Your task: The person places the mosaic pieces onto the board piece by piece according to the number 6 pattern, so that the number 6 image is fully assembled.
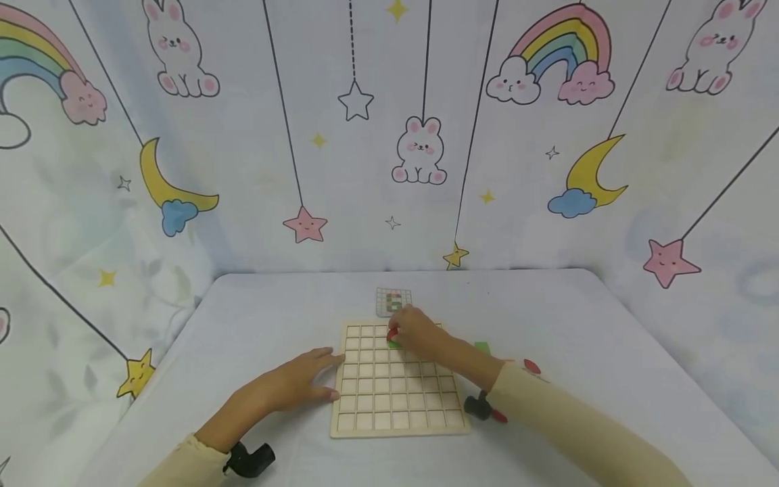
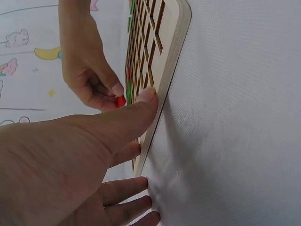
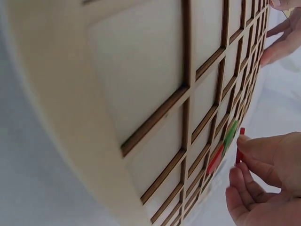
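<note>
A square wooden grid board (image 1: 398, 402) lies on the white table. My right hand (image 1: 420, 333) is over its far part and pinches a small flat red piece (image 3: 241, 146) between thumb and fingers, just off the board. Close to it in the grid are a green piece (image 3: 230, 135) and another red piece (image 3: 215, 159). My left hand (image 1: 298, 382) is at the board's left side with its fingers extended. In the left wrist view its thumb (image 2: 146, 95) touches the board's edge.
Behind the board lies a small card (image 1: 382, 303) printed with a grid and coloured squares. To the right, near and partly behind the right arm, are a green piece (image 1: 483, 348), a red piece (image 1: 532, 366) and another red piece (image 1: 499, 416). Patterned cloth (image 1: 389, 169) hangs around the table.
</note>
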A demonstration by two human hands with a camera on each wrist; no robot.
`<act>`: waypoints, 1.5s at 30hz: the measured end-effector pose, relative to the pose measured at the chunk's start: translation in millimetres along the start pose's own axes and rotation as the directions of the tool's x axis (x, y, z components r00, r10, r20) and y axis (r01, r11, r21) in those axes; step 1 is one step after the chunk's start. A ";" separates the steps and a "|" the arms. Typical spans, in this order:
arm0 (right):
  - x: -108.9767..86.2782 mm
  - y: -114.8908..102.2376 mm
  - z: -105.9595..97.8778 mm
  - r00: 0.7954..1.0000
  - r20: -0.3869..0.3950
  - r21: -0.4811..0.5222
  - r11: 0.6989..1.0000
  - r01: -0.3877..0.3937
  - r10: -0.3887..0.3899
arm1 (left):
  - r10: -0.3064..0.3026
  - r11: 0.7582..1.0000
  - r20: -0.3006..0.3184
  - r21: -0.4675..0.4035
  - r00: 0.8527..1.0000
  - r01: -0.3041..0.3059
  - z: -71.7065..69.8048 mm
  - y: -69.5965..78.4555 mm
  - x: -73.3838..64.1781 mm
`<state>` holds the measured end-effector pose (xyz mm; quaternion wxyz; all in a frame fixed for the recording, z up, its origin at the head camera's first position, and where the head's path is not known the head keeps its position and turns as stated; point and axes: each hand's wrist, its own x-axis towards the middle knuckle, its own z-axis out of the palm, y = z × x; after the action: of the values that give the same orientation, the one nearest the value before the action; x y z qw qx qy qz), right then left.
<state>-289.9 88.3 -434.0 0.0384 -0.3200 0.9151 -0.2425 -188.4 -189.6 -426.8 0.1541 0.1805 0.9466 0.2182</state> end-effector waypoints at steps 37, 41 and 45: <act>4.6 -14.6 9.1 0.997 0.013 0.054 0.996 0.071 -0.072 | 0.019 1.000 -0.009 -0.006 1.000 -0.019 2.2 -2.0 0.3; 3.2 -13.3 7.3 0.997 0.022 0.055 0.996 0.074 -0.075 | 0.033 0.999 -0.005 -0.006 0.999 -0.033 0.7 -1.7 -0.9; 0.1 -7.5 4.1 0.999 0.023 0.065 0.997 0.038 -0.040 | 0.042 0.999 -0.002 -0.008 0.999 -0.042 0.6 -2.0 -0.4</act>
<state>-284.8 81.4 -434.1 0.0553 -0.3393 0.8998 -0.2689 -188.4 -191.1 -428.2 0.1493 0.1997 0.9419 0.2252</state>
